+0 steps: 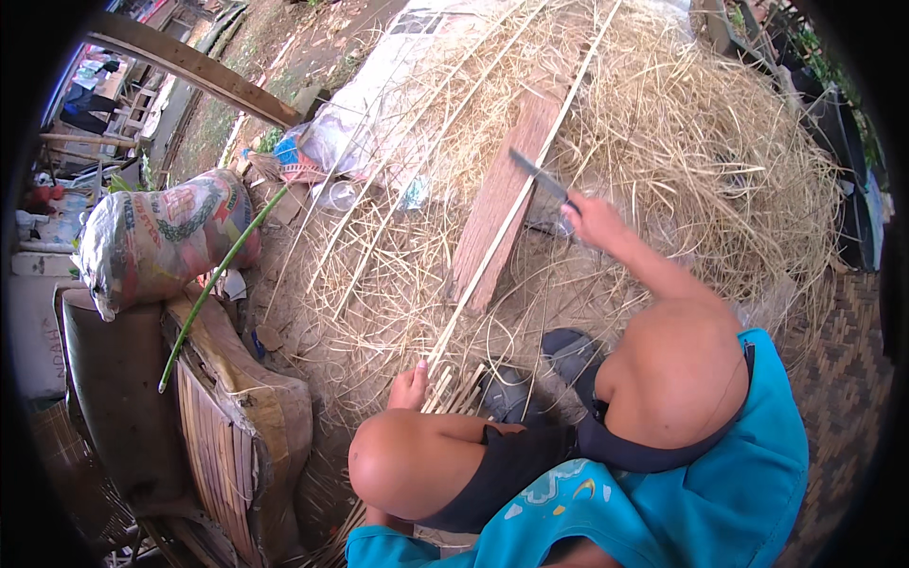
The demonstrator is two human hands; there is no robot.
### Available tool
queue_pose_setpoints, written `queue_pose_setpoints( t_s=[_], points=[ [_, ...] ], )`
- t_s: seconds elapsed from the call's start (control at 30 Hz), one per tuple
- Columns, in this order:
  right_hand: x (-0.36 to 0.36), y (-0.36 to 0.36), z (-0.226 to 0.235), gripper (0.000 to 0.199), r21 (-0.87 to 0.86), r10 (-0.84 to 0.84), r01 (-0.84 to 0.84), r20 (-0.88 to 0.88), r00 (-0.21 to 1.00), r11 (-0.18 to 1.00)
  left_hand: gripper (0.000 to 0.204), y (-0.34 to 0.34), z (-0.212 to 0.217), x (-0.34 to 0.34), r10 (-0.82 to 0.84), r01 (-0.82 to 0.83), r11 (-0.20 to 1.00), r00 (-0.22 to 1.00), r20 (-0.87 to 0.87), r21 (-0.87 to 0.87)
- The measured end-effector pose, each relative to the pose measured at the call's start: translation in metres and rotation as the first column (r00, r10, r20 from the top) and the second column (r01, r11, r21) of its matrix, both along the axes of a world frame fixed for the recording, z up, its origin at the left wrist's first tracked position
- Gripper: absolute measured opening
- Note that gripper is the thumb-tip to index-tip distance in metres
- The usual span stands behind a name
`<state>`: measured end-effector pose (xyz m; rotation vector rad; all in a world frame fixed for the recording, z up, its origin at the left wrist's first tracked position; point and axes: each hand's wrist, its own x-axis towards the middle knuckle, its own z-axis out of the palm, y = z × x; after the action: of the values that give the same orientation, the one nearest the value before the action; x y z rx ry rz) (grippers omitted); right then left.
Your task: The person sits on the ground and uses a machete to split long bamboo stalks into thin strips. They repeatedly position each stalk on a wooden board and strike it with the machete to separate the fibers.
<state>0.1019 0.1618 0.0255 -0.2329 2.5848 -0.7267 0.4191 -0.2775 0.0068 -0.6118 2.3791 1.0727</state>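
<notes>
My left hand (409, 386) is closed around the near end of a long, pale bamboo strip (492, 254). The strip slants away from me to the top of the view, along a worn wooden board (502, 194). In my right hand (597, 222) is the handle of a knife (540, 177). Its dark blade points to the far left and crosses the strip above the board; whether the two touch I cannot tell. Below my left hand, the ends of several more pale strips (443, 390) show between my knees.
Curly bamboo shavings (701, 161) are heaped at the far right. More long strips (417, 161) lie left of the board. A green bamboo stick (222, 270) leans past a stuffed sack (170, 237). A worn seat with wooden slats (218, 454) stands at the left.
</notes>
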Motion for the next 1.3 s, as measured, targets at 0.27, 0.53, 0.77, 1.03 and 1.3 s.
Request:
queue_pose_setpoints(
  t_s=[0.27,0.53,0.77,1.03,1.3],
  points=[
    [-0.046,0.054,0.012,0.038,0.126,-0.207,0.222,-0.123,0.971,0.967,0.046,0.002,0.006,0.011,0.022,-0.02,0.997,0.999,0.028,-0.077],
    [0.058,-0.032,-0.016,0.042,-0.063,0.248,-0.272,-0.259,0.933,0.96,0.04,0.068,0.021,-0.057,-0.239,0.166,0.914,0.957,-0.161,-0.37],
    [-0.075,0.06,0.002,0.042,0.039,-0.201,0.219,-0.273,0.941,0.975,0.045,0.017,-0.017,-0.001,-0.172,0.157,0.938,0.985,-0.021,-0.308],
    [0.055,-0.016,-0.009,0.043,-0.133,0.165,-0.2,-0.233,0.958,0.971,0.05,0.071,0.003,-0.063,-0.16,0.124,0.977,0.963,-0.215,-0.172],
    [0.018,0.006,-0.02,0.038,-0.078,0.258,-0.316,-0.409,0.875,0.946,0.045,0.041,-0.004,0.007,-0.128,0.094,0.951,0.987,-0.1,-0.294]
  ],
)
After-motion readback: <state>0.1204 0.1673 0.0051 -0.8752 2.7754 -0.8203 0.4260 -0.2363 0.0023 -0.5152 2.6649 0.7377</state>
